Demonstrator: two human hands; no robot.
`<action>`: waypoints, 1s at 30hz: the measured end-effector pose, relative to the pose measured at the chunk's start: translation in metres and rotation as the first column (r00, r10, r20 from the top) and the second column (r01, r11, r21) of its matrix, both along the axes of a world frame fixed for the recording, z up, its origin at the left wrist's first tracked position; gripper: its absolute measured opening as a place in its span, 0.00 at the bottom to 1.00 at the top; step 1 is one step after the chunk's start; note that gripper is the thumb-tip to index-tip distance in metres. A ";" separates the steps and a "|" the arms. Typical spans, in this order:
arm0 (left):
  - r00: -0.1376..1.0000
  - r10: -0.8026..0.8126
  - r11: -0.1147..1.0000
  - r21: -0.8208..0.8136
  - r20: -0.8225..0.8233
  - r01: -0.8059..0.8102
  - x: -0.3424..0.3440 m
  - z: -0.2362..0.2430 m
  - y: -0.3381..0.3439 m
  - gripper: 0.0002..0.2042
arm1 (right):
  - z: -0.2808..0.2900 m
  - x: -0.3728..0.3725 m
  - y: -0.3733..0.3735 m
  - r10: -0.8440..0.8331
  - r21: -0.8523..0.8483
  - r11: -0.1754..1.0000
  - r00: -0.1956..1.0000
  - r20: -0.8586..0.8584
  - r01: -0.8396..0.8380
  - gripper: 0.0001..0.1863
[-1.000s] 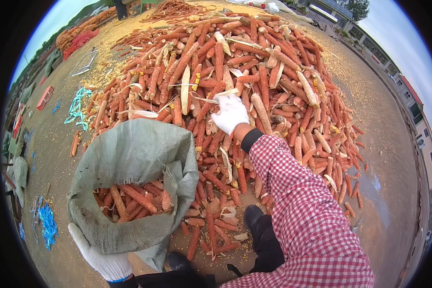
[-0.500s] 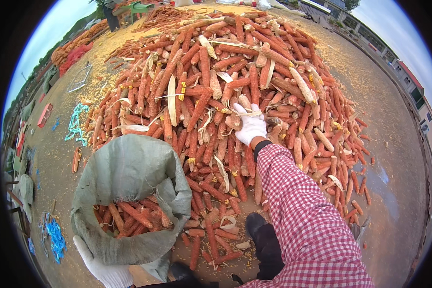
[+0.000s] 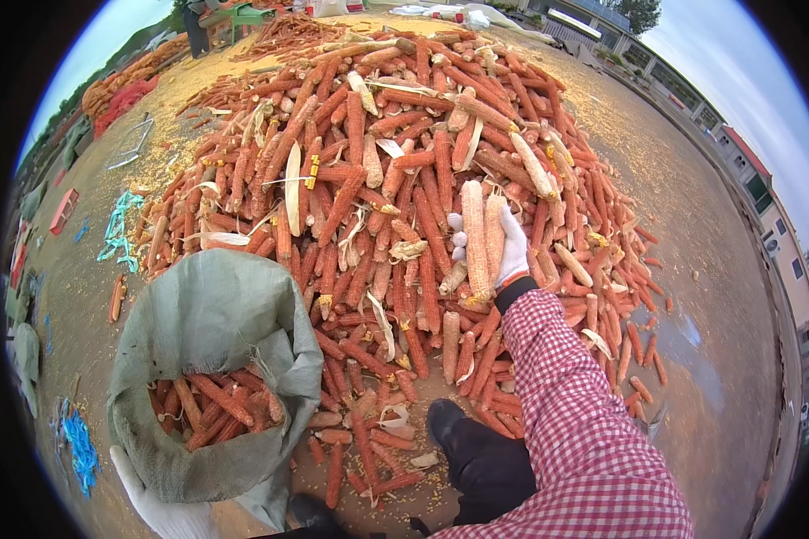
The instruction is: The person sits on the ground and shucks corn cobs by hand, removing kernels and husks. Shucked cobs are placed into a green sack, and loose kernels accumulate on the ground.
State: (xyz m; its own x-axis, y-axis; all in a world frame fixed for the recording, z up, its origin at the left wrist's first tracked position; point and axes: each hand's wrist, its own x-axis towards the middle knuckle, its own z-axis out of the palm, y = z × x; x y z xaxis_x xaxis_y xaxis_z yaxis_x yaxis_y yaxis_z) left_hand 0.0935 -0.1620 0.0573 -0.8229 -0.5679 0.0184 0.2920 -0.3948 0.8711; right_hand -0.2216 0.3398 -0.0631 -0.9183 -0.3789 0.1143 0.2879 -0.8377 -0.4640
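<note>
- Right gloved hand (image 3: 513, 248): I see fingers clamped around two pale corncobs (image 3: 475, 247), held over the near slope of the reddish corncob pile (image 3: 360, 193).
- Left gloved hand (image 3: 157, 505): at the grey-green woven sack's (image 3: 211, 292) lower-left side; fingers hidden, can't tell their state.
- Sack mouth open, red corncobs (image 3: 217, 402) inside.

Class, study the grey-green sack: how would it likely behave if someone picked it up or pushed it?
The grey-green sack would probably sag and fold rather than stay stiff, since its cloth is creased and its rim uneven. It may feel weighty, as corncobs lie inside. Tipped over, it could spill, because its mouth gapes open.
</note>
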 end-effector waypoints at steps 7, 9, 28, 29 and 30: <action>0.929 -0.296 0.897 0.269 -0.223 0.350 -0.020 0.011 0.022 0.26 | 0.065 0.012 -0.133 0.070 0.248 0.969 0.965 -0.251 -0.006 0.35; 0.992 -0.107 0.933 0.338 -0.065 0.123 -0.017 0.014 0.020 0.26 | 0.102 0.039 -0.195 0.164 0.266 0.963 0.877 -0.452 -0.043 0.39; 0.919 0.362 0.913 0.140 0.158 -0.384 -0.037 0.028 0.022 0.25 | -0.038 -0.042 -0.005 -0.200 0.828 -0.464 0.872 -0.446 0.316 0.31; 0.909 0.379 0.910 0.108 0.172 -0.400 -0.038 0.025 0.022 0.25 | -0.037 -0.033 -0.023 -0.086 0.770 -0.557 0.900 -0.427 0.312 0.39; 0.921 0.360 0.926 0.063 0.148 -0.372 -0.036 0.020 0.019 0.25 | -0.035 -0.026 -0.040 -0.038 0.740 -0.612 0.924 -0.380 0.279 0.48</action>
State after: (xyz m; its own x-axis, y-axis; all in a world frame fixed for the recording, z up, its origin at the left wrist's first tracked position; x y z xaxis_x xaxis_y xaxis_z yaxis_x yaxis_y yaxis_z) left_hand 0.0575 -0.1435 0.0776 -0.5488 -0.8242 -0.1395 0.3160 -0.3590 0.8782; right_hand -0.2477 0.2995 -0.0979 -0.9842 0.1768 0.0046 0.1537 0.8682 -0.4719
